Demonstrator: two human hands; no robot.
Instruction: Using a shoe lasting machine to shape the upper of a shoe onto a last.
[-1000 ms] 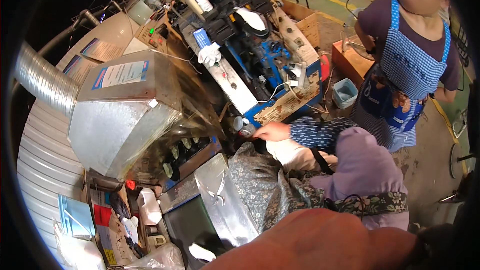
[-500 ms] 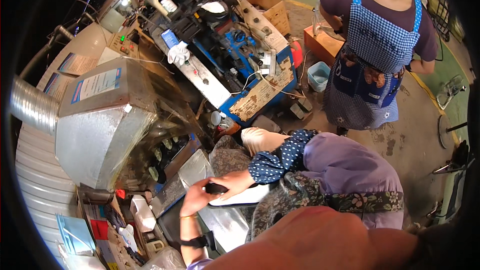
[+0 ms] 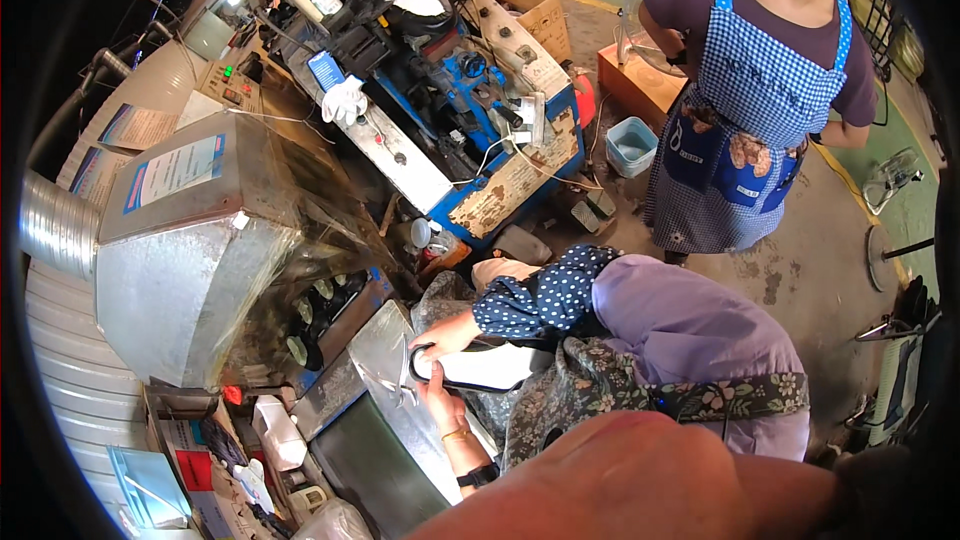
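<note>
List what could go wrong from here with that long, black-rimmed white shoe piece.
The left hand and right hand hold the long, black-rimmed white shoe piece near one end, so its other end might dip or slip. The dark grey floral cloth apron lies close by and could snag or smudge it.

machine ledge: white glove, blue packet; concrete floor: pale-blue bucket, orange-brown box

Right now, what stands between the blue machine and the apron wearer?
In the head view: a light blue bucket on the floor, an orange-brown box beyond it and, nearer the blue machine, a red object and a pedal-like piece.
</note>
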